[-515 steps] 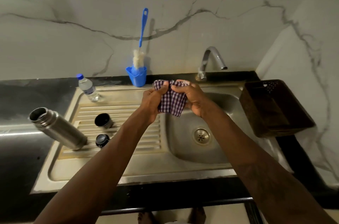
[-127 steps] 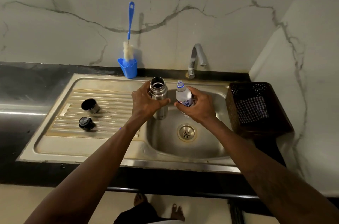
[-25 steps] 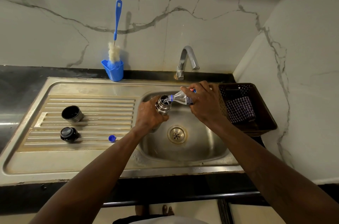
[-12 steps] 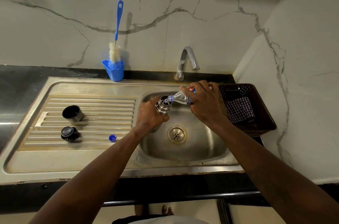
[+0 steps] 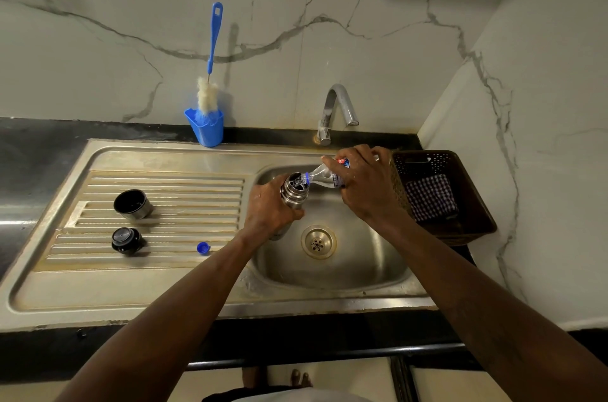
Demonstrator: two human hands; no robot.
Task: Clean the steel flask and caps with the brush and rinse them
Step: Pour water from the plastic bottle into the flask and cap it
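The left hand (image 5: 268, 210) held the steel flask (image 5: 293, 193) upright over the sink basin (image 5: 332, 273), fingers wrapped round its body below the open mouth. The right hand (image 5: 365, 186) gripped a plastic water bottle (image 5: 324, 175), tipped so its neck met the flask's mouth. On the draining board to the left lay the cup cap (image 5: 132, 204), the stopper cap (image 5: 126, 240) and a small blue bottle cap (image 5: 203, 248). The brush (image 5: 210, 72) stood in a blue holder (image 5: 205, 128) at the far wall.

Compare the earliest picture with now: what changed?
The checked cloth went into the brown basket. The left hand took up the steel flask; the right hand tips the clear plastic bottle into it, its blue cap off. The black caps and blue-handled brush stayed.
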